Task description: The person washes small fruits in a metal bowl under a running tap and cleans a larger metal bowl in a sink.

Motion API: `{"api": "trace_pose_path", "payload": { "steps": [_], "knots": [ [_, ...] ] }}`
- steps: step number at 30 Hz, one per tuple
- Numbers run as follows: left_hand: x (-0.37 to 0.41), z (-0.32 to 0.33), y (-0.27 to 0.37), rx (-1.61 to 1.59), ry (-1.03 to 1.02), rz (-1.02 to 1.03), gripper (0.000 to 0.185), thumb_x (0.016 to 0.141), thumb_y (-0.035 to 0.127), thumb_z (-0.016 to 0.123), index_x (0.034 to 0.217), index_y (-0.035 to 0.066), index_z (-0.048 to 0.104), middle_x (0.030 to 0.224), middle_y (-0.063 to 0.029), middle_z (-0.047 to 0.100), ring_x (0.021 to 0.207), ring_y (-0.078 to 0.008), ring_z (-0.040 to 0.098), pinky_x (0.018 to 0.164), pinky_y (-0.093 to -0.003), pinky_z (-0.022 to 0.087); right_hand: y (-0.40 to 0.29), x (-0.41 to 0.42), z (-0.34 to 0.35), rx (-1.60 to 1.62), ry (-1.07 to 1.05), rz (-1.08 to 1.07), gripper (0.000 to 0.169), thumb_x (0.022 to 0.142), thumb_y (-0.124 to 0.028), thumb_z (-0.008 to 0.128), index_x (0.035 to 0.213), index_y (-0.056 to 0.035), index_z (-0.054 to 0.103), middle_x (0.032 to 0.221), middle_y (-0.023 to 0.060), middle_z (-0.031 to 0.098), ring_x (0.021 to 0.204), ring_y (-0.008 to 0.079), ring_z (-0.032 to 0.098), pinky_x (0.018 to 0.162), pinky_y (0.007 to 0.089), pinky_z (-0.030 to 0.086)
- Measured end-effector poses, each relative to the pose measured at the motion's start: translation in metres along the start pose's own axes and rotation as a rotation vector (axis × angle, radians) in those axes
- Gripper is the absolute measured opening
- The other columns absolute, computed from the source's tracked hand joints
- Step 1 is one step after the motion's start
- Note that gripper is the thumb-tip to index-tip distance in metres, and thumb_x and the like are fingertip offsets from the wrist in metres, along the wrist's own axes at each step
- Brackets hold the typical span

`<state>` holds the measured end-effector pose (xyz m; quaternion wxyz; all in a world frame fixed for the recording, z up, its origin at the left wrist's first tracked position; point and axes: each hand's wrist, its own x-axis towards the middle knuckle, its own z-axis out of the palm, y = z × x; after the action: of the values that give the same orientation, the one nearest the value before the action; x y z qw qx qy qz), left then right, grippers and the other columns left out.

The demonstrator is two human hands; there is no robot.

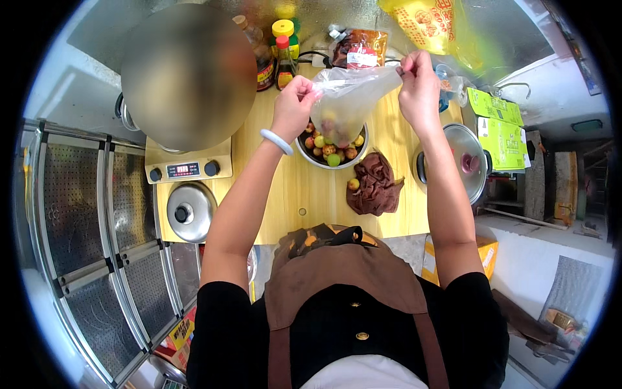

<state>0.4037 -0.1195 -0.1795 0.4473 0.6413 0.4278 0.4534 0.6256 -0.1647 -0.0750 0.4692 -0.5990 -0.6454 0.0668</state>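
A clear plastic bag is stretched between my two hands above a round metal bowl. My left hand pinches the bag's left edge, and a pale bangle circles that wrist. My right hand grips the opposite corner, raised a little higher. Small round fruits, plum-like in red, yellow and green, fill the bowl. More fruits show blurrily through the film; whether they are inside the bag or behind it I cannot tell. A crumpled brown cloth lies beside the bowl with a single yellowish fruit on it.
A gold cooktop stands left, its top hidden by a blurred disc. Near it lies a metal lid. A glass-lidded pot is under my right forearm. Sauce bottles and a sauce pouch line the back.
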Motion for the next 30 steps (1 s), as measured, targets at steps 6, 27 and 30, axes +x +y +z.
{"api": "trace_pose_path", "payload": {
  "steps": [6, 27, 30],
  "knots": [
    [0.003, -0.003, 0.015, -0.114, 0.059, 0.001, 0.013, 0.086, 0.005, 0.066, 0.086, 0.003, 0.053, 0.073, -0.0004, 0.058, 0.067, -0.0079, 0.053, 0.064, -0.0244, 0.046, -0.001, 0.012, 0.001, -0.06, 0.073, -0.003, 0.014, 0.085, 0.011, 0.046, 0.089, -0.0021, 0.044, 0.08, 0.0127, 0.058, 0.076, 0.0238, 0.06, 0.071, 0.033, 0.048],
    [-0.16, -0.13, -0.059, -0.857, 0.587, -0.541, 0.031, 0.097, 0.011, 0.048, 0.127, 0.003, 0.049, 0.122, -0.0117, 0.057, 0.112, -0.0274, 0.056, 0.089, -0.0412, 0.051, -0.02, -0.162, 0.118, 0.312, -0.791, 0.123, 0.019, 0.082, -0.003, 0.055, 0.101, -0.0034, 0.056, 0.094, 0.0155, 0.058, 0.091, 0.0308, 0.058, 0.077, 0.0403, 0.049],
    [-0.201, -0.138, -0.075, -0.948, 0.719, -0.63, 0.033, 0.099, 0.016, 0.043, 0.129, 0.003, 0.047, 0.128, -0.0139, 0.055, 0.117, -0.031, 0.054, 0.096, -0.0466, 0.046, 0.013, -0.23, 0.162, -0.014, -0.745, -0.132, 0.026, 0.081, -0.004, 0.055, 0.107, -0.0079, 0.056, 0.108, 0.015, 0.056, 0.104, 0.0326, 0.054, 0.079, 0.0418, 0.051]
  ]
}}
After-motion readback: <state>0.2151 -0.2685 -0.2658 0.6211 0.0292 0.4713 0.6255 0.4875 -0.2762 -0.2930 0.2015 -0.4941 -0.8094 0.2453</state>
